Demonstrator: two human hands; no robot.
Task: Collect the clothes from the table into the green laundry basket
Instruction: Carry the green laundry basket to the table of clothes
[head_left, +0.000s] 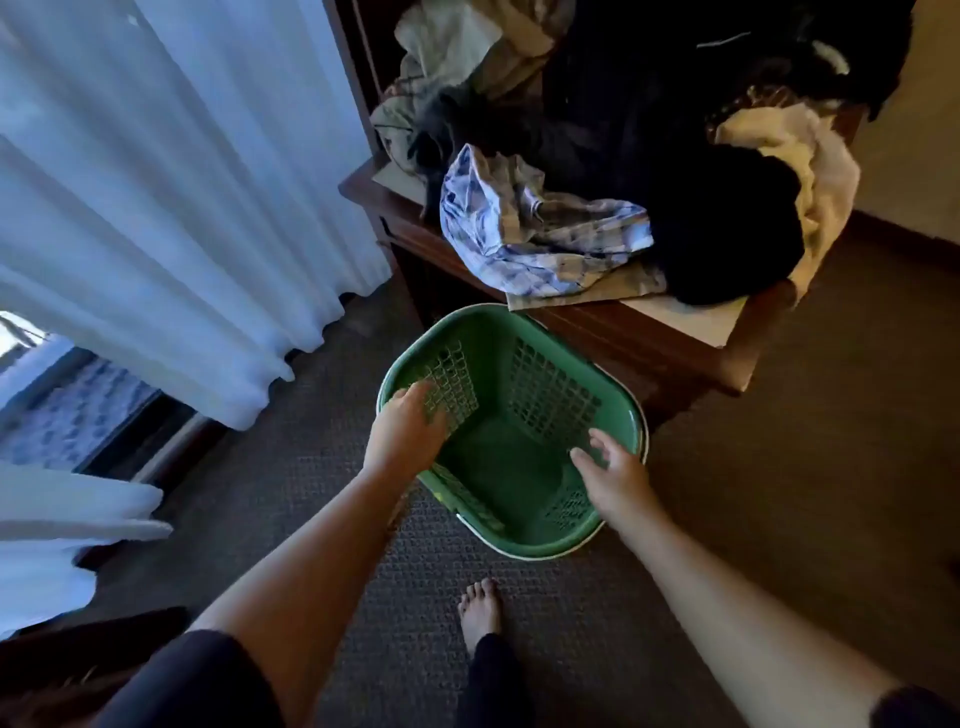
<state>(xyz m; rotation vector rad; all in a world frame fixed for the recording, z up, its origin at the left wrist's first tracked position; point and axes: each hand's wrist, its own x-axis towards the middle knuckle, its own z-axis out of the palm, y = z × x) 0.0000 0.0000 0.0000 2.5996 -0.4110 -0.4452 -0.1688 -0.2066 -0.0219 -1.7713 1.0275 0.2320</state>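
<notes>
Here, basket: the green laundry basket sits empty on the carpet, just in front of the worktop.
Left hand: the left hand rests on the basket's left rim, fingers curled over the mesh wall.
Right hand: the right hand hovers at the right rim, fingers spread, holding nothing.
Clothes: a blue-and-white patterned garment, black clothing and cream fabric lie heaped on the worktop.
Foot: a bare foot stands near the basket.
Curtain: a white curtain hangs left.
</notes>
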